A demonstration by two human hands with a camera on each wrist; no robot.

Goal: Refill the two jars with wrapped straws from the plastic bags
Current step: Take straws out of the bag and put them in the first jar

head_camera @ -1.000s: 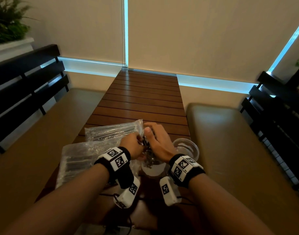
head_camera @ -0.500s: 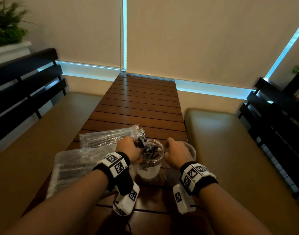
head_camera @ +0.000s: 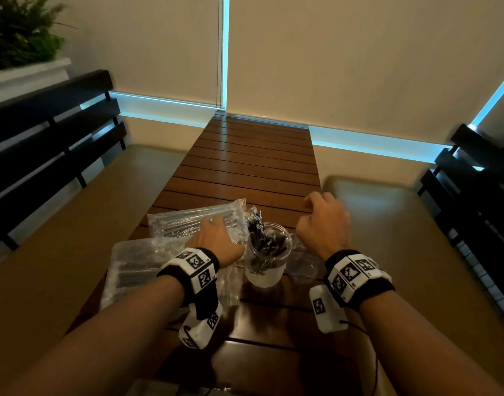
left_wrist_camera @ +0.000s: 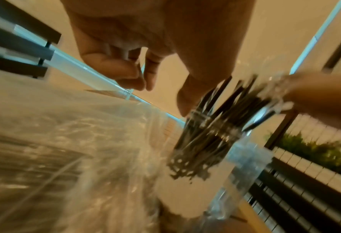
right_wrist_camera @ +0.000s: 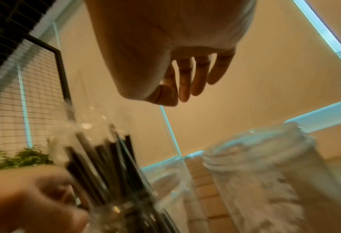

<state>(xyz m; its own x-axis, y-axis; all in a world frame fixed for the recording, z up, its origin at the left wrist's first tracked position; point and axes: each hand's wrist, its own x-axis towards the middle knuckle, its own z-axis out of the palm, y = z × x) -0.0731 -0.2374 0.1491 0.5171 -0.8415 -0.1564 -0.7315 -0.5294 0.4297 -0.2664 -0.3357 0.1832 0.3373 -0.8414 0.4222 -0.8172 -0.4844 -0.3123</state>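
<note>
the step in hand looks like going back to a bag for the second load: one jar (head_camera: 266,254) stands on the slatted worktop (head_camera: 253,164) already packed with dark wrapped straws (head_camera: 269,244), while the second jar (right_wrist_camera: 265,173), clear and apparently empty, stands just to its right, mostly hidden under the right wrist in the head view. the left hand (head_camera: 216,240) lies on the farther plastic bag (head_camera: 188,221), its fingers (left_wrist_camera: 125,74) loosely curled and, as far as the blurred wrist view shows, gripping nothing yet; its thumb sits just beside the filled jar's rim. the right hand (head_camera: 323,220) hovers above and beyond the empty jar, fingers (right_wrist_camera: 187,82) relaxed and hanging, holding nothing. to do this well, i would pin the bag's closed end with one hand and draw a modest bundle of straws out of the open end with the other, keeping them parallel so the wrappers do not crumple, and keep the left wrist clear of the full jar, which looks easy to tip. a nearer plastic bag (head_camera: 136,264) lies under the left forearm, also with straws inside. the straws to fetch are under and just ahead of the left fingers, well apart from the right hand.
</note>
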